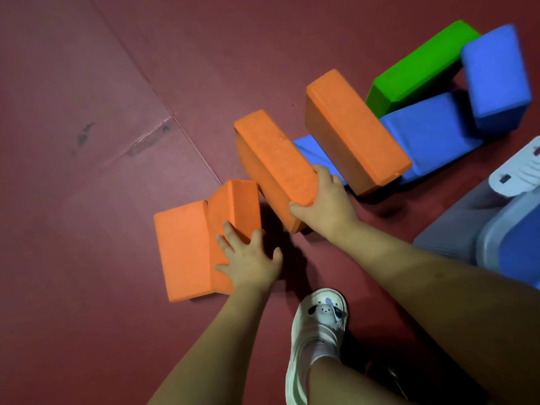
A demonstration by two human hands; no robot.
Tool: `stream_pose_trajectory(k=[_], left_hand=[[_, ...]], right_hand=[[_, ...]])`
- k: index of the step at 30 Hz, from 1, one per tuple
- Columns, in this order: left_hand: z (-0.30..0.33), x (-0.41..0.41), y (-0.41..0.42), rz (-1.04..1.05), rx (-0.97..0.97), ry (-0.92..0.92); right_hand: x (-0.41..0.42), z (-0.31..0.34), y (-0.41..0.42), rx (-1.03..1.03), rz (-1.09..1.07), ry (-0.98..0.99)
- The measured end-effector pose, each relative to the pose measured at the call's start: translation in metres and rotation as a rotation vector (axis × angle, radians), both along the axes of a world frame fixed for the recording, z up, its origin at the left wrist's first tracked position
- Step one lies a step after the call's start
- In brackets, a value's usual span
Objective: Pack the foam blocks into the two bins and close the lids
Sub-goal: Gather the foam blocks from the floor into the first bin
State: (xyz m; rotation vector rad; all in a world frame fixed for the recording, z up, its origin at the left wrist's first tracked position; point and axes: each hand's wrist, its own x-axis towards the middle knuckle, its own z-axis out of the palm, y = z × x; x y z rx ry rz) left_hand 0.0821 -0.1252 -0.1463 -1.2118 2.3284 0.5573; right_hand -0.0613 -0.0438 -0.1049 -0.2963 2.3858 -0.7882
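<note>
Floor (87,258), dark red, lies under all your foam blocks. Bin (508,235) with a pale rim sits at your right, part of it out of frame. Blue blocks (432,138) and a green block (418,65) pile behind the far orange block (356,130). Your right hand (324,206) grips the near end of the tilted middle orange block (274,165), fingers curled round its corner. Your left hand (251,258) rests spread on the orange pair (204,238), holding nothing.

Foam blocks (274,159) left of bin (508,229)
</note>
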Motion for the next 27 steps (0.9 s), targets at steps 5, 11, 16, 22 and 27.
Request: stream_pose_trajectory(k=[5,11,16,22,27], left_hand=[[0.000,0.008,-0.007,-0.043,-0.096,-0.002],[0.048,0.008,-0.015,0.139,-0.080,0.180],[0.114,-0.001,-0.003,0.242,-0.055,0.482],[0.209,-0.012,0.043,0.252,0.037,0.766],[0.284,-0.021,0.113,0.191,0.155,0.939]], right_hand=[[0.007,0.012,0.010,-0.046,-0.024,-0.036],[0.012,0.049,0.027,-0.089,-0.011,0.010],[0.019,0.096,0.054,-0.160,-0.037,0.087],[0.030,0.176,0.117,-0.200,-0.124,0.253],[0.044,0.246,0.197,-0.254,-0.249,0.383]])
